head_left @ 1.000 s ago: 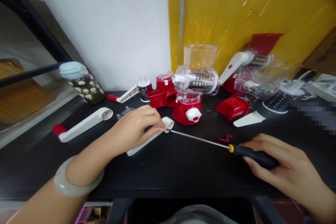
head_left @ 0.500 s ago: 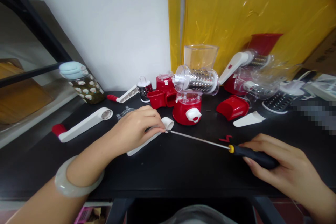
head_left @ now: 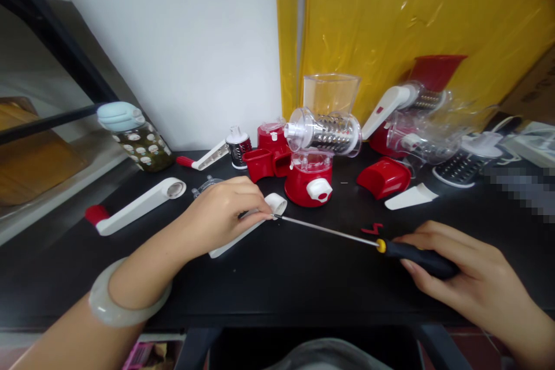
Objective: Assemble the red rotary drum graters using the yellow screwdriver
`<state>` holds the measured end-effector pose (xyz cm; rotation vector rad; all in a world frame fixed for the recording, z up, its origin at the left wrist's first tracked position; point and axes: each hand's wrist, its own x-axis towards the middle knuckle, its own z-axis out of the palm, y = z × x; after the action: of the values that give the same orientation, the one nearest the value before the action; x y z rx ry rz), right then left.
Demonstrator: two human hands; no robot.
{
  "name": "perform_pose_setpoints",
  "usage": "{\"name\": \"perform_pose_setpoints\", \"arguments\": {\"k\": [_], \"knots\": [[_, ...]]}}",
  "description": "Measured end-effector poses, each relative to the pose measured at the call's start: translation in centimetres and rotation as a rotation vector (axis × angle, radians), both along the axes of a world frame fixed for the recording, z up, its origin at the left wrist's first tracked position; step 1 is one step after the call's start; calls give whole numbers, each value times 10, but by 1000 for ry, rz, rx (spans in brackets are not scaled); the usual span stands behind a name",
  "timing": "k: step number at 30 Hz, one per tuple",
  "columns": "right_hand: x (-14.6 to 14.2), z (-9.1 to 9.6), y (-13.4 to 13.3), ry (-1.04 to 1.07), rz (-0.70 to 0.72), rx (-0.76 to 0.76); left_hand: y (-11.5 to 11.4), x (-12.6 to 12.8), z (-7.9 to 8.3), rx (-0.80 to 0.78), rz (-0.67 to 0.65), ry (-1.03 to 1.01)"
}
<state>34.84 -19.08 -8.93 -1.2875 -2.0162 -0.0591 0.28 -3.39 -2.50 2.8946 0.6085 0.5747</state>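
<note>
My right hand (head_left: 468, 277) grips the black-and-yellow handle of a long screwdriver (head_left: 329, 230), its shaft pointing left. At its tip, the thumb and forefinger of my left hand (head_left: 229, 205) are pinched together; whatever is between them is too small to make out. Under that hand lies a white crank handle (head_left: 236, 245), its round socket end showing just beyond my fingertips. A clear plastic part (head_left: 206, 185) is half hidden behind my left hand. Beyond the screwdriver stands a red rotary grater (head_left: 309, 182) with a clear hopper and a metal drum.
Left are another crank handle (head_left: 139, 208) with a red knob and a patterned bottle (head_left: 141, 141). Behind sit a grater drum (head_left: 238, 149) and red parts (head_left: 260, 165). Right lie a red cover (head_left: 385, 178), a white strip (head_left: 411, 196), a small red piece (head_left: 373, 229) and another grater (head_left: 425, 121).
Almost nothing differs. Both hands and the screwdriver hold the same pose, with only a very slight shift of the view.
</note>
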Motion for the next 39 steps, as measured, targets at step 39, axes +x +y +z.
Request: {"name": "perform_pose_setpoints", "arguments": {"k": [39], "knots": [[0, -3, 2, -11, 4, -6, 6, -5, -2, -8, -17, 34]]}}
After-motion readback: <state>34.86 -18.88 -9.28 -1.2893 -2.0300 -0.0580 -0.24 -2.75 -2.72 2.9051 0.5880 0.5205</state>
